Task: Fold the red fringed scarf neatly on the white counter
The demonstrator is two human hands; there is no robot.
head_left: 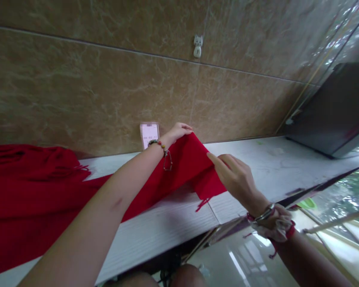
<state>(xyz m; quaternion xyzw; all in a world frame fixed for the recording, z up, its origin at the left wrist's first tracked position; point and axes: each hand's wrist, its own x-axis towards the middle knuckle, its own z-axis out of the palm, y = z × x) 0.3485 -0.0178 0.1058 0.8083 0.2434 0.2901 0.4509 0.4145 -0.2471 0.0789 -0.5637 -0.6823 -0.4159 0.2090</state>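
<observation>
A brown marbled tile wall [107, 87] with pale seams rises behind a long white wood-grain tabletop [167, 229], which runs along its foot from left to right. A long, bright red cloth with fringed edges [155, 187] lies along the left and middle of this tabletop, heaped in loose folds at the far left and narrowing to a raised, folded-over end at the centre, where a short red fringe [202, 203] hangs toward the front edge. At the right end stands a dark, boxy object with a smooth side [332, 107], well apart from the cloth. The right hand [235, 173] is at the cloth's folded end, its fingers clamped on the slanting right edge. The left hand [177, 132] reaches across the cloth, its fingers together and pinching the top corner near the wall. Just beside the left wrist, a flat rectangular device with a pale lit screen [149, 133] leans upright against the wall. A pale, gathered fabric hair tie [279, 227] circles the right wrist, beside a silvery bangle [266, 212]. Above, a small white cat-shaped hook [198, 46] sits on the tiles. A multicoloured beaded bracelet [158, 143] rings the left wrist.
</observation>
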